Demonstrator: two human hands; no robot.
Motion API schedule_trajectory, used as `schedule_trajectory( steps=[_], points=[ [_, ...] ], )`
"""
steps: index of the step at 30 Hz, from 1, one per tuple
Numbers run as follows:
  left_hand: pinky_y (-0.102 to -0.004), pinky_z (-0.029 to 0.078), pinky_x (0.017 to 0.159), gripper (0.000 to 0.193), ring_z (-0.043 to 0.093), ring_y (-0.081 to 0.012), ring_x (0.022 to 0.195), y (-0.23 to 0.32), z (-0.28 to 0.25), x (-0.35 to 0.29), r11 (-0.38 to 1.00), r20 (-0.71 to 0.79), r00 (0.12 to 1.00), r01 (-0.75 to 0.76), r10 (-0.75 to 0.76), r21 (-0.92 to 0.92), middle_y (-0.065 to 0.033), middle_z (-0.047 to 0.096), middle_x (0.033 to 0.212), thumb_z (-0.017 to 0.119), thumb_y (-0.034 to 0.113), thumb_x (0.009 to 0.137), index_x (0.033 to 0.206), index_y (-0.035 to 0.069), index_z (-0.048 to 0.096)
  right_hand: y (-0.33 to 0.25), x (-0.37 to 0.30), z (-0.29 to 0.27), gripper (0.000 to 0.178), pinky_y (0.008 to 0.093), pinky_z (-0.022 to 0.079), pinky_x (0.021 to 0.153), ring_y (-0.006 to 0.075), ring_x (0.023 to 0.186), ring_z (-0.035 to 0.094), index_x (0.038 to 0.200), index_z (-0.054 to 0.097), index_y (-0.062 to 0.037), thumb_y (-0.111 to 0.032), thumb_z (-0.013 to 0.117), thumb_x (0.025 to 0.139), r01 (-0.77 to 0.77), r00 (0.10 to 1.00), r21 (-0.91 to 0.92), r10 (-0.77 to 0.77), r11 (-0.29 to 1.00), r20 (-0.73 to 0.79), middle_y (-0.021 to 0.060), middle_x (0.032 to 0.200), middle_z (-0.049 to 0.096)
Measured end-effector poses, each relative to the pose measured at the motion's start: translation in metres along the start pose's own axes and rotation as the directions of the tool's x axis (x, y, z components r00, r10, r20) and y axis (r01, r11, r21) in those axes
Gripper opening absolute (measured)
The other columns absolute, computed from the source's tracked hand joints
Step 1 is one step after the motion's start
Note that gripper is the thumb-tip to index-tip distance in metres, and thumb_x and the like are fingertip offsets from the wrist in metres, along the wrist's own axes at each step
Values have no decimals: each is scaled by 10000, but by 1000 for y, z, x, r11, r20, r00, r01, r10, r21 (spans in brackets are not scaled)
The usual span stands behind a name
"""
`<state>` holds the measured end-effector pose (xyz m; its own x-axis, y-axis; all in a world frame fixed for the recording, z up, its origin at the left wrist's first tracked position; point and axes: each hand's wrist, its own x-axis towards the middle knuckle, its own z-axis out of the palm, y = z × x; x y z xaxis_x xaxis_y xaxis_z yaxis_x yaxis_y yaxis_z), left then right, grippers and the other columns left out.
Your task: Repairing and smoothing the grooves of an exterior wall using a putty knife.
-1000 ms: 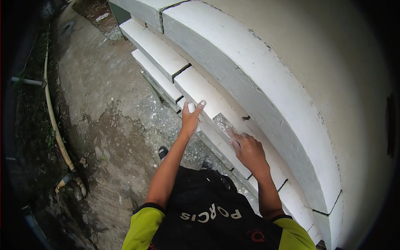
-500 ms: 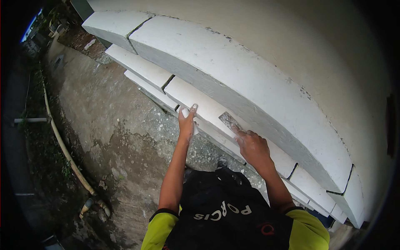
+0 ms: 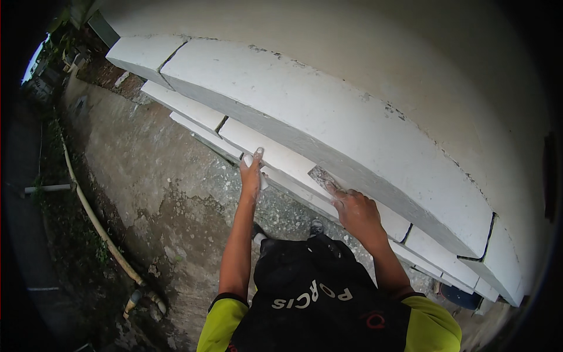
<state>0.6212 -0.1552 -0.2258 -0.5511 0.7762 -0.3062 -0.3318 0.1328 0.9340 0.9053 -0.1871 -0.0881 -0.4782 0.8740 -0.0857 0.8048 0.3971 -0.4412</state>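
My right hand (image 3: 357, 213) grips a putty knife (image 3: 322, 178), its broad blade smeared with whitish paste. The blade lies against the middle white ledge (image 3: 275, 142), beneath the overhang of the upper, wider white ledge (image 3: 328, 97). At the front edge of the middle ledge, my left hand (image 3: 250, 176) is closed round a white flat piece (image 3: 263, 181); its kind cannot be made out because the fingers cover most of it. White residue coats the fingertips of both hands.
Dark joints split the curved ledges, which step out from a cream wall (image 3: 422, 58). Below lies a stained, paste-spattered concrete floor (image 3: 135, 170). A long pale pipe (image 3: 94, 214) runs along the left, beside dark plants. A dark blue container (image 3: 460, 297) stands under the ledges at lower right.
My left hand has shifted slightly left along the ledge with the white piece. The putty knife stays in my right hand at nearly the same place; the whole view has tilted a little.
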Motion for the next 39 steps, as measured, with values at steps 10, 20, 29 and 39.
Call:
schedule_trajectory(
  steps=[10,20,29,39],
  points=[
    [-251,463,540,509,573,-106,801,0,10,-8,1000,-73,997,-6,5,-21,-16,589,956,683,443,892,1214,75,543,-13,-6,-4,383,462,536,746,367,847,676,1323,611,-158,-190,574,943,62,988,-137,-41,989,150,204,897,659],
    [-281,469,607,678,553,-134,934,-16,2,-5,998,-114,994,-12,4,-63,-28,577,1063,713,547,828,1273,69,532,34,-58,-42,425,475,526,750,368,829,658,1352,596,-215,-210,604,927,107,965,-140,-70,984,252,184,904,653],
    [-288,474,644,681,563,-142,884,-9,7,-4,997,-112,993,-53,47,-54,-27,577,1066,688,576,836,1261,63,544,19,-18,-30,406,479,524,767,380,854,657,1331,616,-227,-209,611,925,80,986,-71,-68,994,153,194,888,659],
    [-298,513,617,701,559,-157,885,-8,15,-15,992,-149,987,-76,61,-99,-66,552,1057,727,537,821,1278,49,514,43,-43,-28,390,497,531,815,421,889,660,1328,612,-176,-211,578,942,73,989,-161,-50,984,139,260,948,671]
  ],
)
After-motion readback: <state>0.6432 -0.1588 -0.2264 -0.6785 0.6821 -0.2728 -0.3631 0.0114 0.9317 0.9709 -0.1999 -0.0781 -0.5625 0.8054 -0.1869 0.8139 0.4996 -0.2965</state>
